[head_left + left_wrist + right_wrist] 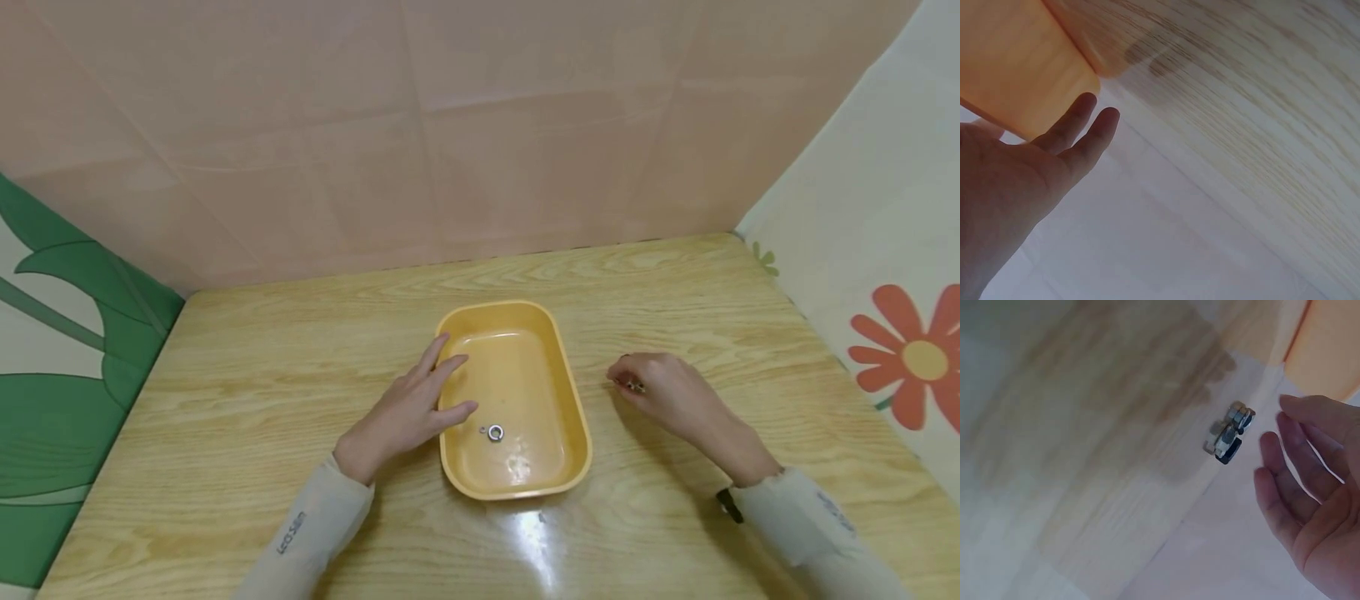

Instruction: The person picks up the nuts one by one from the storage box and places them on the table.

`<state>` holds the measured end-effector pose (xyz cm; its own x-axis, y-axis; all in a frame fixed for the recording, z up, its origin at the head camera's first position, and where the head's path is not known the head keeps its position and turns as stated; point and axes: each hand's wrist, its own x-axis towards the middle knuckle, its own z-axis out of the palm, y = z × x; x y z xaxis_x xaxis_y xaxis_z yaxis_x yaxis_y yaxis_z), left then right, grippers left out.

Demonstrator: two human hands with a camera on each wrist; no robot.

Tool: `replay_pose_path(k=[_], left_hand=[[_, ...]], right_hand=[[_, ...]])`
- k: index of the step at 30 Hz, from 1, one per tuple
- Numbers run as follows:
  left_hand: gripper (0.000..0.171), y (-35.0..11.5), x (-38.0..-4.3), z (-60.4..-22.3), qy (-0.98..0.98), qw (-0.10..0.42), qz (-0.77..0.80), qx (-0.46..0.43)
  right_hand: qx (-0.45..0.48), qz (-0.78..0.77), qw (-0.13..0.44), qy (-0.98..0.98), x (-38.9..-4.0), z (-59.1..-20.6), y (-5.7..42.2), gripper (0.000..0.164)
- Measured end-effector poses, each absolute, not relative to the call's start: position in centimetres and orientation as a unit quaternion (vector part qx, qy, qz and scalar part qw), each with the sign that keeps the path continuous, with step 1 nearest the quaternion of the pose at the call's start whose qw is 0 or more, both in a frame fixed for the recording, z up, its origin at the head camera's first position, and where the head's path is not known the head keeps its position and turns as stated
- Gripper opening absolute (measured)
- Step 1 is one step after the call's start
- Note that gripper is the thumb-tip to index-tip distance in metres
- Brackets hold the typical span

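A yellow plastic tray (517,375) lies on the table, holding a metal hex nut (496,433) and a much smaller nut (482,430) near its front left. My left hand (405,412) is at the tray's left rim with fingers spread, thumb and fingertips over the edge. To the right of the tray, my right hand (671,396) hovers low beside a few small metal pieces (636,387). In the right wrist view these metal nuts (1230,432) sit close together on the wood, just off the fingertips of the loosely bent right hand (1319,481).
The light wood table (300,400) runs back to a pinkish cloth wall (420,167). A leaf-patterned panel (60,400) borders the left side and a flower-patterned panel (862,208) the right.
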<state>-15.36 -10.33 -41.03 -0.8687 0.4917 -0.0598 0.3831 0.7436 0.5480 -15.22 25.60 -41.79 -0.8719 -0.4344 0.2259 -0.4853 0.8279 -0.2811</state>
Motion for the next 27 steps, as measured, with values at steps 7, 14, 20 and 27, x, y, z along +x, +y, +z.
replay_pose_path(k=[7, 14, 20, 27], left_hand=[[0.071, -10.30, -15.35, -40.97, 0.927, 0.104, 0.274, 0.233], [0.071, -10.29, -15.42, -41.04, 0.927, 0.106, 0.274, 0.233], [0.071, -10.32, -15.36, -40.94, 0.927, 0.105, 0.275, 0.233], [0.070, -10.35, -15.43, -41.06, 0.927, 0.109, 0.274, 0.232]], right_hand=[[0.240, 0.158, 0.040, -0.957, -15.49, -41.58, 25.90, 0.009], [0.241, 0.157, 0.024, -0.958, -15.72, -41.73, 26.10, 0.009], [0.239, 0.160, 0.033, -0.957, -15.81, -41.62, 26.12, 0.009], [0.234, 0.163, 0.047, -0.957, -15.98, -41.40, 26.01, 0.013]])
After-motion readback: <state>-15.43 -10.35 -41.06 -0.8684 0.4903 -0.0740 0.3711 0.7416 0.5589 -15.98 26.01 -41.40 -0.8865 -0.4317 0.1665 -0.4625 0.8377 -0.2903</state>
